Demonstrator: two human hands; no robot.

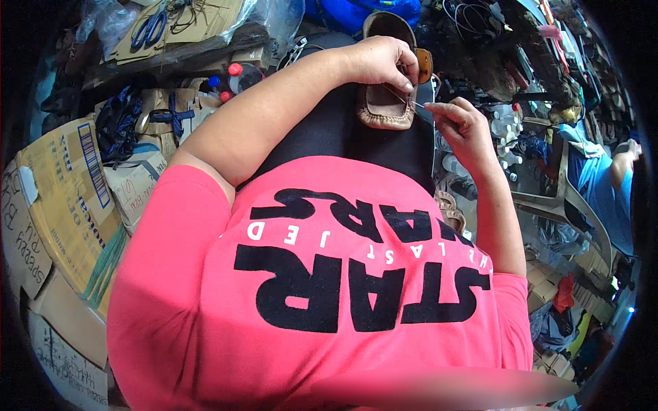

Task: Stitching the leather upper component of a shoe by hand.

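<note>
A brown moccasin (pixel 387 125) with a gathered, stitched toe rests on my dark-trousered lap, toe toward me. My left hand (pixel 385 60) reaches across its opening, thumb and fingers pinched together near the right side; what they hold is too small to make out. A thin strand, which looks like thread, crosses the opening below these fingers. Just right of the shoe, my right hand (pixel 463 129) pinches a thin, shiny needle (pixel 420 105) pointing at the shoe's right edge. An orange-tan piece (pixel 424 65) sits beside the shoe, partly behind my left fingers.
Blue-handled scissors (pixel 149 31) lie on cardboard at the upper left. Bottles with red caps (pixel 241 77) stand beyond my left forearm. Cardboard boxes (pixel 75 181) crowd the left side. Clear plastic bottles (pixel 504 130) and a chair (pixel 565 188) are at the right, near a person in blue (pixel 606 195).
</note>
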